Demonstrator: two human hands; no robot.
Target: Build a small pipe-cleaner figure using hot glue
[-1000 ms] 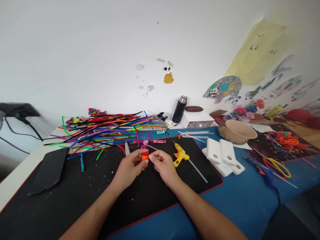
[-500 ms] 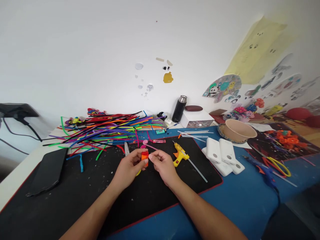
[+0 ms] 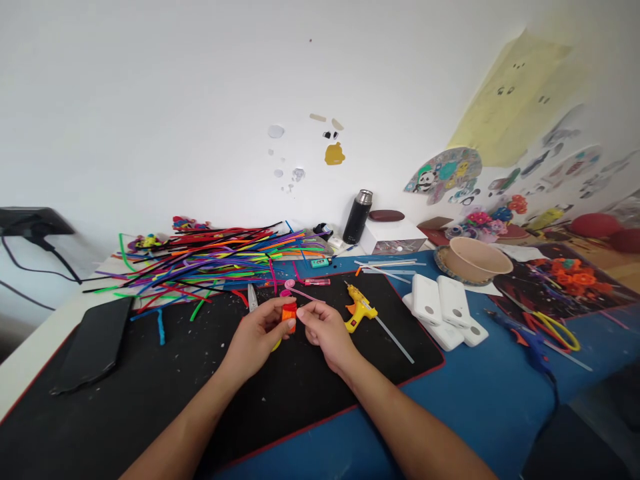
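Note:
Over the black mat (image 3: 165, 400), my left hand (image 3: 260, 333) is closed on a small orange-and-red piece (image 3: 289, 312), thumb in front and fingers behind. It looks like bent pipe cleaner, though its full shape is partly hidden. My right hand (image 3: 325, 331) is pinched at the right edge of that piece; what lies between its fingertips is too small to tell. Just behind the hands is a pink coil with a straight stem (image 3: 290, 285). Scissors (image 3: 253, 298) lie behind my left hand, partly covered by it. Right of my right hand rests a yellow glue gun (image 3: 361, 308) with a glue stick in it.
A heap of coloured pipe cleaners (image 3: 200, 260) lies at the back left, behind a black phone (image 3: 95, 343). White devices (image 3: 440, 310) are stacked on the right. Farther right are a bowl (image 3: 477, 260), a blue glue gun (image 3: 530, 347) and yellow-handled scissors (image 3: 557, 331). A black flask (image 3: 358, 219) stands by the wall.
Both hands keep nearly the same hold and place. The whole view has shifted very slightly; nothing else has visibly moved.

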